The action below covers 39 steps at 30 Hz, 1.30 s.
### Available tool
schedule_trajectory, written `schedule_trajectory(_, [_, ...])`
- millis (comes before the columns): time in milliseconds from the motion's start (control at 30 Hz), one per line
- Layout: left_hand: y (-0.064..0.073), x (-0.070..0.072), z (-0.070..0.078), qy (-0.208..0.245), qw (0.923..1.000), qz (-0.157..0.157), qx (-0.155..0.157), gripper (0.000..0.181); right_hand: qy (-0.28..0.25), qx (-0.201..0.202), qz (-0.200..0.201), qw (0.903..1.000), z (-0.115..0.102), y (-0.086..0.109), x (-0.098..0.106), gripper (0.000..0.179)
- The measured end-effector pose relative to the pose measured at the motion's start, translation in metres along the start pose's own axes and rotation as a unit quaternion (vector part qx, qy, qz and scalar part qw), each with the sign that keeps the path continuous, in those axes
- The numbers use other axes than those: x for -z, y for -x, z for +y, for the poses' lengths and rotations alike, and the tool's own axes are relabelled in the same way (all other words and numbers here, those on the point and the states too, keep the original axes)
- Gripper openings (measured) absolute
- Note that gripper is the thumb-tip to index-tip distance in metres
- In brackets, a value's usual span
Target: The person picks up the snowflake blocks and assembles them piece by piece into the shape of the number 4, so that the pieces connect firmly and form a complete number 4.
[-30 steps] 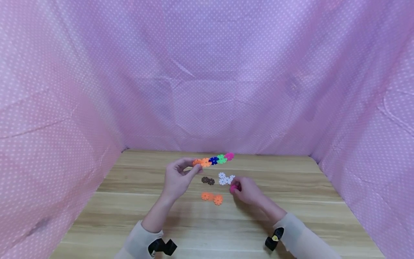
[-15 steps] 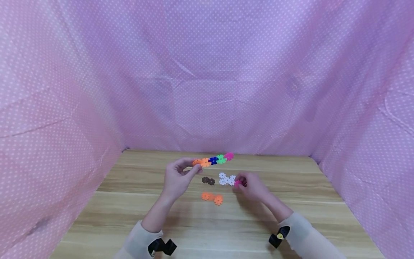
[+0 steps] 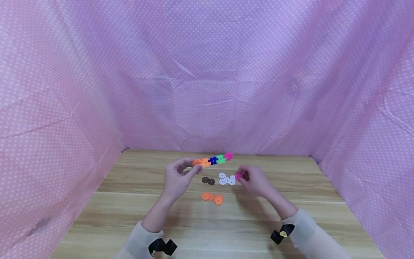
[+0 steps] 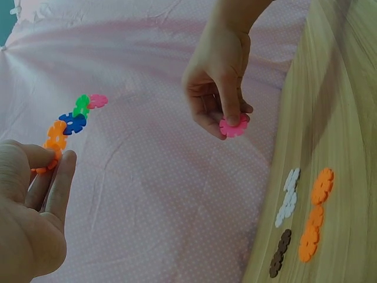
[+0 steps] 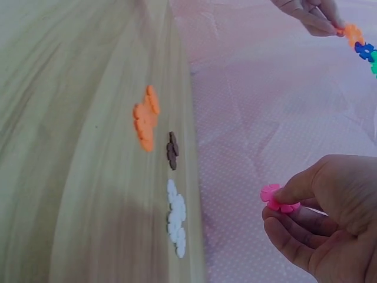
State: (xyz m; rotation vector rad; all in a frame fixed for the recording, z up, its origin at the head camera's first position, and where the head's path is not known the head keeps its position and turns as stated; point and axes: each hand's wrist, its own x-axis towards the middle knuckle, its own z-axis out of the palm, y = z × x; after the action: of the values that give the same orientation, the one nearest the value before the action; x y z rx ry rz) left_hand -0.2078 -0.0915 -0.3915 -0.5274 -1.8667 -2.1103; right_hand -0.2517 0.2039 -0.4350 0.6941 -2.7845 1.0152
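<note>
My left hand pinches the orange end of a chain of notched plastic snowflake discs, raised above the table. From the fingers outward the chain runs orange, blue, green and pink. Between thumb and fingers, my right hand pinches a loose pink snowflake disc, its thumb covering part of it. In the left wrist view this pink disc hangs well apart from the chain. Under the fingers, the orange disc at the chain's near end is partly hidden.
On the wooden table lie white snowflake discs, brown ones and, nearer the front, orange ones. Pink dotted cloth hangs behind and at both sides. Each forearm carries a black wrist camera.
My right hand has moved away from me and slightly right, carrying the pink disc past the white discs. The left hand and its chain have stayed almost still.
</note>
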Motion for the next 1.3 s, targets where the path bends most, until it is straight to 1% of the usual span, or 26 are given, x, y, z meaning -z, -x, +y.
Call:
schedule_trajectory(233, [0.0, 0.0, -0.001, -0.006, 1.0, 0.0, -0.004, 0.015, 0.004, 0.0, 0.004, 1.0, -0.006, -0.002, 0.007, 0.006])
schedule_trajectory(500, [0.001, 0.001, -0.002, -0.019, 0.9998, 0.003, -0.006, 0.016, -0.006, 0.005, 0.023, 0.9997, -0.006, -0.007, 0.012, 0.006])
schedule_trajectory(767, [0.002, 0.002, -0.002, -0.02, 0.9997, -0.003, -0.011, 0.015, -0.017, -0.005, 0.04, 0.999, -0.009, -0.011, 0.015, 0.007])
schedule_trajectory(1033, [0.002, 0.002, -0.001, -0.016, 0.9998, -0.001, -0.009, 0.015, -0.019, 0.006, 0.068, 0.9975, -0.016, -0.014, 0.024, 0.009])
schedule_trajectory(1167, [0.003, 0.001, -0.001, -0.017, 0.9998, -0.001, -0.007, 0.015, -0.041, 0.01, 0.087, 0.9953, -0.024, -0.016, 0.03, 0.011])
schedule_trajectory(1300, [0.003, 0.0, 0.0, -0.015, 0.9999, -0.001, -0.006, 0.015, -0.087, 0.011, 0.106, 0.9906, -0.03, -0.017, 0.035, 0.012])
